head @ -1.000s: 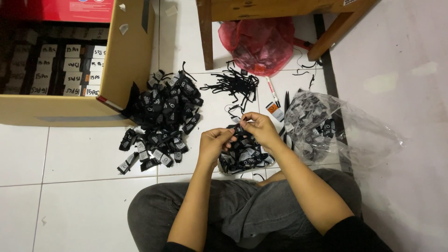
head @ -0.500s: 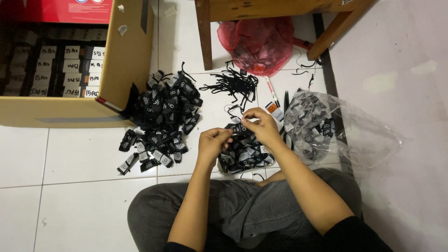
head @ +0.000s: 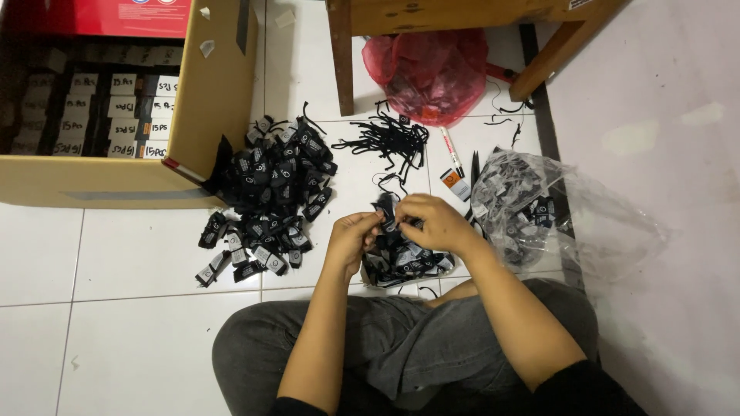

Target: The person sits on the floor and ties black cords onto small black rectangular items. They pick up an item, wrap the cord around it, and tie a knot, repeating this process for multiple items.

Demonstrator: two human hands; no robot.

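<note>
Both of my hands meet over the white tile floor (head: 139, 254), just in front of my crossed legs in grey trousers (head: 401, 347). My left hand (head: 351, 239) has its fingers curled together and pinches one end of a small black tag (head: 388, 218), while my right hand (head: 435, 223) closes its fingertips on the other side of the same tag, so the piece sits between the two hands, lifted a little above the floor. Directly under my hands lies a small heap of black tags (head: 405, 262), touching my knee. To my left spreads a much larger pile of black tags (head: 270, 196), reaching up to the corner of an open cardboard box (head: 212, 92), whose inside holds rows of dark bundles with white slips. Ahead of my hands is a loose tangle of black strings (head: 389, 142), and just beside it a white marker pen (head: 451, 152) lies on the tile. To my right a crumpled clear plastic bag (head: 555, 216) holds more black tags. Farther away, a red plastic bag (head: 435, 73) sits under a wooden table, beside the wooden table leg (head: 341, 54).
</note>
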